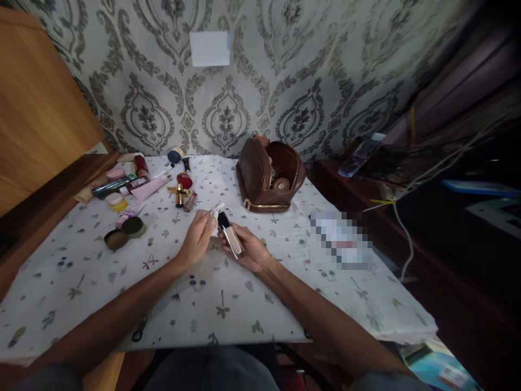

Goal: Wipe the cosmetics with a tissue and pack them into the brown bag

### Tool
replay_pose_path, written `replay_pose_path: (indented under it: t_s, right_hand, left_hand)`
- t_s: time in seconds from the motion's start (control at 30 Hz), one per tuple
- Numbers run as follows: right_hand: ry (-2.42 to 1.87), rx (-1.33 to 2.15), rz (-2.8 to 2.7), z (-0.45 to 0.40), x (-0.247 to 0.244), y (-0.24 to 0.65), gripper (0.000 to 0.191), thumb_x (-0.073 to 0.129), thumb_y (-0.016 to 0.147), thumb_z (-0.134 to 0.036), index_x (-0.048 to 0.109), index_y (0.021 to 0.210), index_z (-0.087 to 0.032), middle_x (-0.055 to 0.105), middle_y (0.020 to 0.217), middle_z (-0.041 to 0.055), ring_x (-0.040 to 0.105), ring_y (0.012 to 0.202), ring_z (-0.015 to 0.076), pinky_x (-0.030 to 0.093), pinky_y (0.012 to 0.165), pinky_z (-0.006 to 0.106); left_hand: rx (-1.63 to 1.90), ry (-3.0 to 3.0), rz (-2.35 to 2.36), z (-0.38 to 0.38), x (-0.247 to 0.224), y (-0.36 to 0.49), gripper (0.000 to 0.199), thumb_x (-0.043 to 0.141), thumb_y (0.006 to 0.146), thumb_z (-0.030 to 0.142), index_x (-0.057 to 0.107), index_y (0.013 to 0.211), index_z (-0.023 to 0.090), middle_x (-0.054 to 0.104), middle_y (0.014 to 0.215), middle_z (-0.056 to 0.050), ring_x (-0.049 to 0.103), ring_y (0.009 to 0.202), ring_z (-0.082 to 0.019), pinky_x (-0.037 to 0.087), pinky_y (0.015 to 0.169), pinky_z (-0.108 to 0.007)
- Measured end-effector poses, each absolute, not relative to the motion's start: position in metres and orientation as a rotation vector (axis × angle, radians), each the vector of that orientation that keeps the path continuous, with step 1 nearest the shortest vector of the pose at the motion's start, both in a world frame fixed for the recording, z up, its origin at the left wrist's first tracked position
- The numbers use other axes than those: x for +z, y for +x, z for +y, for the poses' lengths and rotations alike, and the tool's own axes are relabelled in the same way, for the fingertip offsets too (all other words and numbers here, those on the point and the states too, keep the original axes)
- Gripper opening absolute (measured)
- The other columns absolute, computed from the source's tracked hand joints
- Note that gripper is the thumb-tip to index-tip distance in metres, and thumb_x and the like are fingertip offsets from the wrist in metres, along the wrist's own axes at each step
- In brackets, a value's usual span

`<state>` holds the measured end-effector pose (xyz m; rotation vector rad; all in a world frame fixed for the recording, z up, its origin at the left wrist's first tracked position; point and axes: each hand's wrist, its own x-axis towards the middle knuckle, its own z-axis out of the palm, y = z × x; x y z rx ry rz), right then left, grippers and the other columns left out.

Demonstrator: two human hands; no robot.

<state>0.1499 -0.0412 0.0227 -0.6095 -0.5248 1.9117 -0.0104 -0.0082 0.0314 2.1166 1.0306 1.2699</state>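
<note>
My right hand [253,250] is closed around a foundation bottle [233,241], clear with beige contents and a black cap, tilted with the cap toward the upper left. My left hand [198,239] pinches a crumpled white tissue [217,209] close beside the cap. Both hands are above the patterned white tablecloth [228,320]. Beyond them stands a brown makeup bag [260,176], its top gaping open and some items showing inside. To the left of the hands lie a gold and black lipstick [179,196] and a small pinkish tube [190,202].
Several cosmetics are spread at the left, among them a pink tube [150,188], a dark green tube [114,185], a red compact [184,180] and a round dark container [133,227]. A blurred-out item [342,241] lies right. A plastic bottle [361,156] rests on the side furniture, near cables.
</note>
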Motion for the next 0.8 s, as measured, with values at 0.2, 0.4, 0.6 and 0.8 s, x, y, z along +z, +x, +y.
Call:
replay_pose_path:
  t_s: [0.2,0.4,0.6,0.8]
  right_hand:
    - [-0.650,1.835,-0.432,-0.042,0.020,0.146,0.026,0.085,0.073,-0.035,0.070,0.076,-0.015,0.069,0.069,-0.0017,0.060,0.065,0.0098,0.044,0.054,0.019]
    - [-0.614,1.795,-0.432,-0.044,0.024,0.143,0.024,0.085,0.074,-0.034,0.070,0.074,-0.016,0.068,0.067,-0.0031,0.059,0.064,0.0095,0.049,0.064,0.023]
    - [-0.627,1.788,-0.355,-0.041,0.021,0.141,0.021,0.080,0.080,-0.035,0.070,0.080,-0.017,0.071,0.070,-0.0027,0.061,0.064,0.0106,0.050,0.066,0.024]
    - [-0.642,1.711,-0.310,-0.035,0.018,0.144,0.017,0.074,0.085,-0.030,0.065,0.077,-0.019,0.068,0.066,-0.0052,0.060,0.060,0.0099,0.051,0.062,0.021]
  left_hand:
    - [1.234,2.235,1.122,-0.018,0.025,-0.003,0.037,0.030,0.106,0.041,0.057,0.108,0.017,0.050,0.091,-0.004,0.054,0.086,-0.019,0.048,0.081,-0.034]
    - [1.213,2.287,1.144,-0.020,0.022,-0.003,0.042,0.030,0.106,0.039,0.051,0.136,0.019,0.050,0.097,-0.005,0.053,0.092,-0.020,0.047,0.084,-0.035]
    - [1.243,2.396,1.058,-0.020,0.017,-0.003,0.049,0.030,0.106,0.034,0.033,0.154,0.025,0.048,0.102,-0.006,0.052,0.098,-0.021,0.047,0.088,-0.037]
    - [1.186,2.685,0.819,-0.027,0.019,-0.003,0.049,0.036,0.104,0.024,0.037,0.152,0.028,0.048,0.108,-0.008,0.050,0.098,-0.021,0.050,0.085,-0.034]
